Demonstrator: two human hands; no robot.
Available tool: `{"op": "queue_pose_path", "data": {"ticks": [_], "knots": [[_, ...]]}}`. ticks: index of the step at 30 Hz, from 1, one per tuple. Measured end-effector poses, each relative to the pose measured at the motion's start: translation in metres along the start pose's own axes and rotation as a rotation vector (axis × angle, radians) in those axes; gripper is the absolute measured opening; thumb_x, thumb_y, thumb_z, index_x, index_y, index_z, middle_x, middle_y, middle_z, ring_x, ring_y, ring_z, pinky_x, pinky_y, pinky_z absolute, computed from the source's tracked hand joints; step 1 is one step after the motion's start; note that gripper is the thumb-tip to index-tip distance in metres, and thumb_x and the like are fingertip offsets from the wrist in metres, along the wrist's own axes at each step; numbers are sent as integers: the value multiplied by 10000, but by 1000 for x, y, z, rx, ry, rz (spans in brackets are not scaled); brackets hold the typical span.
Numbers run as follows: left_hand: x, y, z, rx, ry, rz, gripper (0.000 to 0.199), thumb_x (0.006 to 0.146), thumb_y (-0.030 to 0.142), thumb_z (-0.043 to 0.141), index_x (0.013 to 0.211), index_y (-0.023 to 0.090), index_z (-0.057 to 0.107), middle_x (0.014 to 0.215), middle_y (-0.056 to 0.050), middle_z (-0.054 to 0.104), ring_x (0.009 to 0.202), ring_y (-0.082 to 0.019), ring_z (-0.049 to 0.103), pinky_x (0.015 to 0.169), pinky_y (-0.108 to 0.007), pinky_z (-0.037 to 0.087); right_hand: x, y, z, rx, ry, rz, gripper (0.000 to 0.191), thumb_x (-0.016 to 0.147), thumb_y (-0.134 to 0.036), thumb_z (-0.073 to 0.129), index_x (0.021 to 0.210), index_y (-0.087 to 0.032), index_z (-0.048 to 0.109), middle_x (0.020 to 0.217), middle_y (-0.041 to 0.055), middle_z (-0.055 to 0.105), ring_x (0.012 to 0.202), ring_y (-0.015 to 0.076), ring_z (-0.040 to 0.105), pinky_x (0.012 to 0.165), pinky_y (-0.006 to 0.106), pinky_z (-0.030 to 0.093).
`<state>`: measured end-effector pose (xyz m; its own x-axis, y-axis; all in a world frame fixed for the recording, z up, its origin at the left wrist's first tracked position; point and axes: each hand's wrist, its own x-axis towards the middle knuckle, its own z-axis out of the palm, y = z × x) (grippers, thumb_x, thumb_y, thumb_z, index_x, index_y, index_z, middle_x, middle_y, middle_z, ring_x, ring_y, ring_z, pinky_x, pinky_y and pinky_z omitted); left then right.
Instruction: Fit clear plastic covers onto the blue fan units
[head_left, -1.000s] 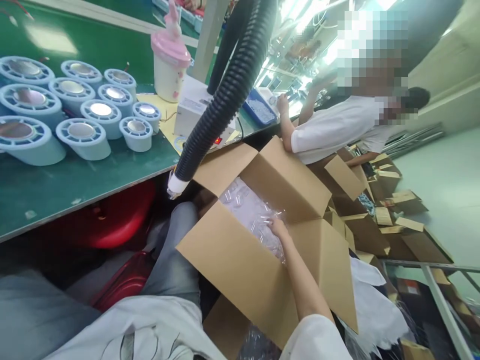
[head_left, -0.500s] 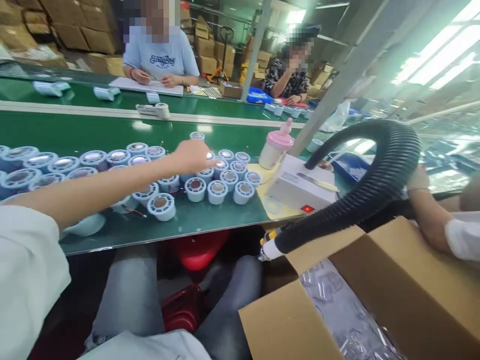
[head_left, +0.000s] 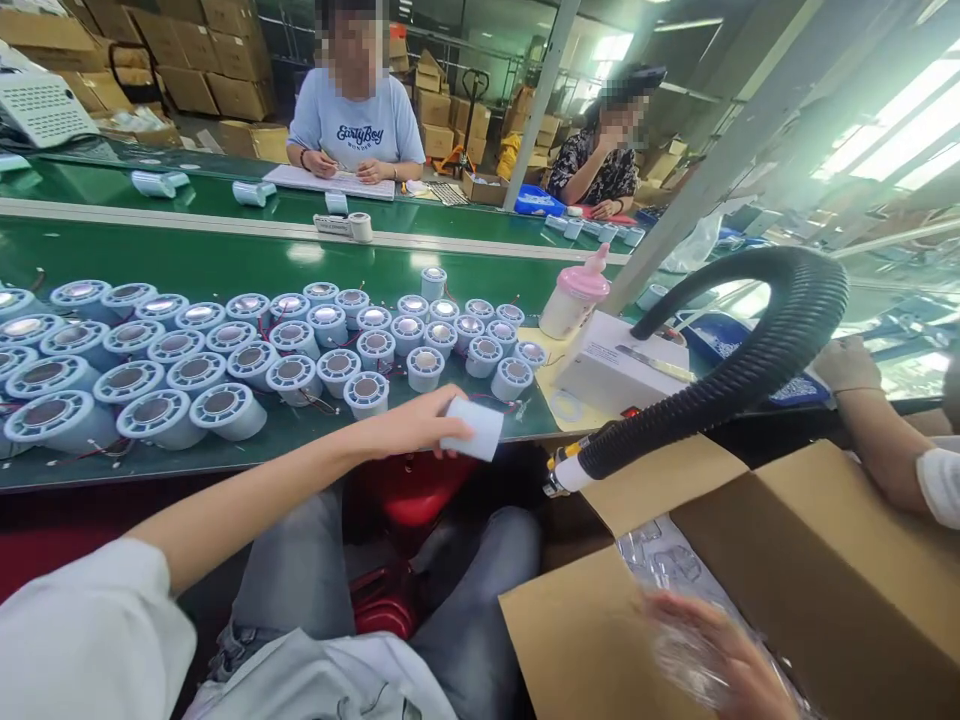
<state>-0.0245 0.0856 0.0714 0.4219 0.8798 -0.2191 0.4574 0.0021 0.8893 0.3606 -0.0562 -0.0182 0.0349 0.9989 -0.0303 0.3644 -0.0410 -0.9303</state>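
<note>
My left hand [head_left: 416, 425] is closed around a light blue cylindrical housing [head_left: 475, 430], tilted on its side just beyond the bench's near edge. Rows of similar light blue housings [head_left: 225, 400] stand on the green bench, ringed openings facing up, some with thin red and black wires. At the lower right, my right hand [head_left: 739, 655] is over an open cardboard box [head_left: 825, 600], its fingers around a clear plastic piece [head_left: 686, 655]; motion smears both. More clear plastic pieces [head_left: 664, 555] lie inside the box.
A black corrugated hose [head_left: 720, 390] with a metal-tipped end arches from a white device [head_left: 626, 360] beside a pink-lidded bottle [head_left: 574, 300]. Another person's hand [head_left: 847, 365] is at the right. Two people sit across the bench. A red stool [head_left: 409, 495] is beneath it.
My left hand has come back from among the housings toward me, now with one housing in it. My right hand has come into view at the box with a clear plastic piece.
</note>
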Motion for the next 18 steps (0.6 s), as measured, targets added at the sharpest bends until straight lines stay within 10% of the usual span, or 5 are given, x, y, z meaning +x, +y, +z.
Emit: {"op": "queue_pose_path", "data": {"ticks": [2, 5, 8, 14, 18], "knots": [[-18, -15, 17, -591, -234, -102, 456, 660, 462, 564, 997, 170, 468, 836, -70, 647, 671, -206, 634, 542, -305, 506, -1, -33, 49, -208, -144, -243, 393, 856, -471, 505, 1191, -305, 628, 1186, 109, 638, 1134, 327, 585, 919, 503, 515], [-33, -35, 43, -892, -434, -361, 470, 717, 568, 497, 943, 156, 503, 715, -58, 618, 546, -179, 594, 435, -273, 471, 6, -71, 110, -485, -177, -577, 482, 868, -321, 538, 1347, -308, 491, 1255, 130, 530, 1109, 288, 577, 855, 434, 550], [-40, -41, 57, -739, -432, -449, 481, 805, 618, 437, 928, 161, 522, 696, -23, 569, 497, -130, 523, 372, -209, 393, 19, -90, 142, -713, -102, -669, 515, 854, -240, 556, 1359, -305, 477, 1324, 139, 446, 1102, 301, 531, 834, 444, 546], [-53, -29, 54, 139, -245, 10, 303, 885, 421, 470, 962, 187, 647, 931, -48, 601, 817, -172, 557, 709, -273, 460, 32, -98, 151, -808, -130, -622, 385, 786, -104, 595, 1149, -225, 638, 1406, 143, 388, 1091, 306, 500, 843, 444, 541], [-57, -29, 56, 262, -215, 99, 248, 879, 368, 499, 980, 204, 656, 964, -42, 612, 875, -184, 575, 805, -299, 438, 31, -101, 148, -768, -289, -569, 342, 720, -7, 605, 964, -231, 692, 1327, 102, 508, 1121, 312, 497, 841, 452, 539]]}}
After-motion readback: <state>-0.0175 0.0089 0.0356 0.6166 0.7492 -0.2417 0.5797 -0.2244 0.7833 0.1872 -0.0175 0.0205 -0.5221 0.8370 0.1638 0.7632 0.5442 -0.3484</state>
